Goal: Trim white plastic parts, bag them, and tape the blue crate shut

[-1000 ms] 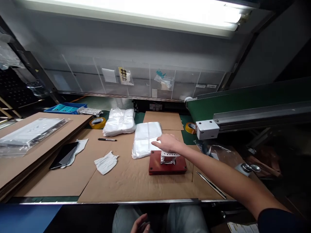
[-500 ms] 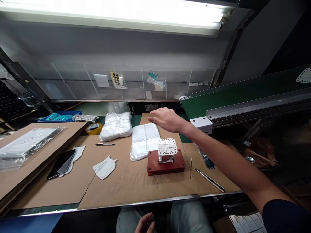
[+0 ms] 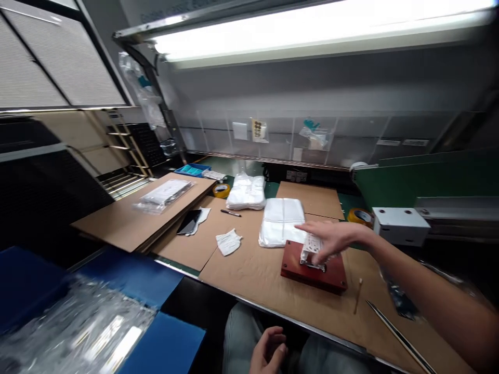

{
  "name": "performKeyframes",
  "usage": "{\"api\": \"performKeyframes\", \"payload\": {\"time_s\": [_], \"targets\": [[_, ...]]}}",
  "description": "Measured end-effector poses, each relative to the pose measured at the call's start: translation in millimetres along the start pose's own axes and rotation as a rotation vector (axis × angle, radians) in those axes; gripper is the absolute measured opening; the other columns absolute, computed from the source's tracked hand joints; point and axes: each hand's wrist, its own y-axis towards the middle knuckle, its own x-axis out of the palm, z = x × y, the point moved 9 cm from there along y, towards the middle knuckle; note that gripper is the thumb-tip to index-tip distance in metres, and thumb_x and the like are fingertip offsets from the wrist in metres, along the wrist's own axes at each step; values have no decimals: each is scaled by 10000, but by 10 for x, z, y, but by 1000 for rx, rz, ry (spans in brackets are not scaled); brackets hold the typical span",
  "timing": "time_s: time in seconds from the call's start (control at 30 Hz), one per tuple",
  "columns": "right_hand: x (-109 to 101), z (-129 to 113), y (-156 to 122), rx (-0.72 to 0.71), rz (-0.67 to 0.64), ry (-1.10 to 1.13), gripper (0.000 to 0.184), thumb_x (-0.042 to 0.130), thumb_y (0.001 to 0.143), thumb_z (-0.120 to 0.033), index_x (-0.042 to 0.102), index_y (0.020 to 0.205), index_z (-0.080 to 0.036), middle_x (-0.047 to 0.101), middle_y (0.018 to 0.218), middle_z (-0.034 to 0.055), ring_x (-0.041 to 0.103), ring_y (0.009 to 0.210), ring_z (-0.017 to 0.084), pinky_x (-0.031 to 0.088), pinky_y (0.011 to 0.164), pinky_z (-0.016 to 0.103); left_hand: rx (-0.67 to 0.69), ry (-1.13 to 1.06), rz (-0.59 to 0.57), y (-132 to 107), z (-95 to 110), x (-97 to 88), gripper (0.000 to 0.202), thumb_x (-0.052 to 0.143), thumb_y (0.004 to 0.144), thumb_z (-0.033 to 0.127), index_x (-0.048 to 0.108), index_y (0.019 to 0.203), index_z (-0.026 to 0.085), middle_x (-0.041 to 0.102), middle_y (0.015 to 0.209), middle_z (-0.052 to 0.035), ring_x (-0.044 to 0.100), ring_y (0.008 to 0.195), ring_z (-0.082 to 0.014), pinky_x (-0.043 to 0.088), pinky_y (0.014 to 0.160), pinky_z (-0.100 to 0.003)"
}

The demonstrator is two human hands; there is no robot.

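My right hand (image 3: 337,239) reaches over a white plastic part (image 3: 312,242) that stands on a dark red block (image 3: 307,274). Its fingers stretch across the far side and the thumb is apart on the near side; I cannot tell whether they press on the part, which the hand partly covers. Low in front of the table edge, by my lap, my left hand (image 3: 268,350) rests with loosely curled fingers and nothing in it. Just behind the block lies a flat stack of white plastic bags (image 3: 283,221).
Right of the block lie a cotton swab (image 3: 357,296) and a slim metal tool (image 3: 399,335). A second bag stack (image 3: 246,191), a pen (image 3: 231,213), a white cloth (image 3: 228,242) and a phone (image 3: 189,222) are leftward. A conveyor (image 3: 429,176) slopes at right; a blue box (image 3: 163,343) holds clear plastic.
My view has turned left, bringing the blue box into sight. My right hand has come down from behind the block onto the white part. My left hand stays low by my lap.
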Motion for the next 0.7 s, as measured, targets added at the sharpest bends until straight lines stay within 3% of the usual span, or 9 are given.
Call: {"api": "performKeyframes", "payload": {"time_s": [0.07,0.13,0.27,0.33,0.4,0.47,0.53,0.6,0.7], "targets": [[11,-64,-55,-36,-61,-39,964,930,506,-434,626,1391,-202,675,1277,149,660,1115,355,515,951,414,-51,-86,-39,3,23,176,681,875,567,645,724,1026,164,727,995,-138,699,893,-283,531,811,-399],[-65,-225,-100,-78,-59,-42,876,868,629,-398,584,1430,-183,653,1262,154,651,1117,334,512,970,403,-100,-188,-125,34,137,493,710,854,614,633,699,1108,146,724,1080,-179,717,923,-306,532,796,-404],[-360,-925,-344,-262,64,-7,832,756,812,-405,408,1553,-253,505,1457,141,518,1308,347,452,1083,434,-154,-685,-380,108,818,1162,676,670,811,667,606,1253,159,686,1236,-192,677,1132,-334,497,965,-451],[-301,-1265,-508,-364,6,5,761,702,884,-415,374,1565,-329,444,1536,99,436,1395,343,420,1125,437,-96,-934,-425,154,1247,1195,626,588,874,662,614,1236,152,705,1201,-176,672,1135,-328,481,1006,-469],[-31,-1407,-571,-433,-163,84,668,640,943,-422,380,1556,-365,455,1552,62,379,1451,321,375,1171,442,-56,-1026,-368,191,1453,1010,533,558,937,548,619,1243,115,714,1198,-178,662,1161,-326,466,1039,-465],[220,-1212,-372,-351,-181,191,532,564,993,-388,461,1512,-335,496,1528,66,409,1438,292,366,1183,440,-75,-1014,-275,176,1390,735,461,565,951,417,619,1258,76,721,1196,-187,654,1185,-338,455,1058,-469],[422,-674,70,-74,-34,220,372,515,1017,-329,601,1376,-291,578,1447,66,521,1342,244,415,1146,398,-96,-981,-219,81,1189,471,452,585,932,370,632,1254,57,727,1189,-195,651,1192,-362,455,1059,-494],[711,-200,543,103,10,179,317,459,1033,-234,644,1287,-192,625,1366,134,577,1269,255,446,1106,448,-59,-962,-222,-91,1008,273,468,600,910,378,651,1245,55,712,1228,-204,638,1211,-383,462,1050,-519],[1126,283,1133,274,-12,117,259,586,999,-307,650,1205,-164,662,1258,105,644,1132,247,522,998,486,16,-918,-289,-436,879,142,517,663,841,378,666,1258,72,654,1342,-206,625,1226,-400,491,1016,-533]]}}
